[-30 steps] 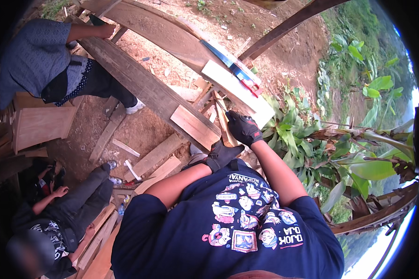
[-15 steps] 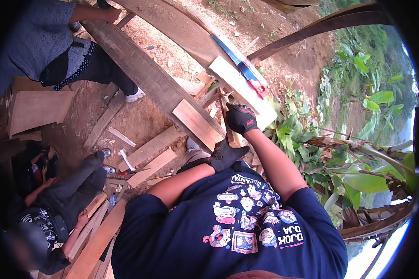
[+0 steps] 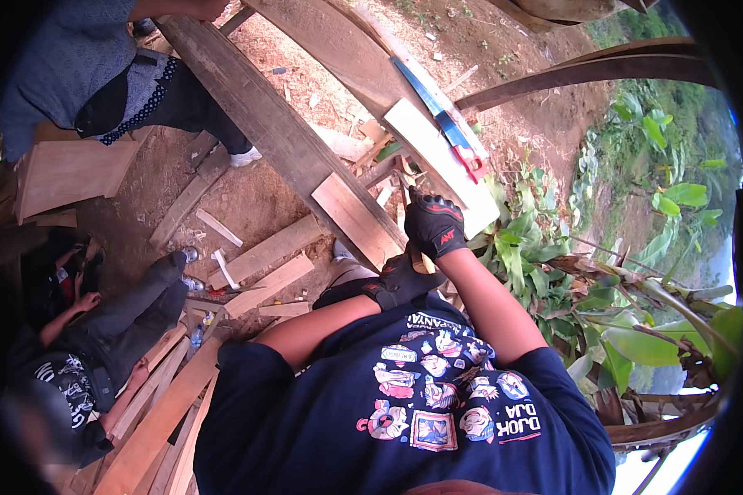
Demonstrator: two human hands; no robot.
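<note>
Both of my hands wear black gloves with red trim. My right hand (image 3: 434,224) is a closed fist over a narrow piece of wood (image 3: 423,262); whatever lies inside its fingers is hidden. Just nearer to my body, my left hand (image 3: 406,282) closes around the near end of that same wood, its fingers partly out of sight. Left of the hands, a short pale board (image 3: 357,221) rests on a long dark plank (image 3: 260,124). Beyond my right fist lies a light board (image 3: 437,157), and a handsaw (image 3: 454,132) with a blue blade and red handle lies along it.
A person in a patterned blue top (image 3: 74,74) stands at the upper left beside the planks. Another person (image 3: 82,371) sits at the lower left near stacked boards (image 3: 161,412). Offcuts (image 3: 264,285) litter the dirt. Leafy plants (image 3: 524,239) grow close on the right.
The whole view has shifted slightly, so the planks and saw appear lower and further right. My hands keep nearly the same hold. The standing person's hand has moved toward the upper edge.
</note>
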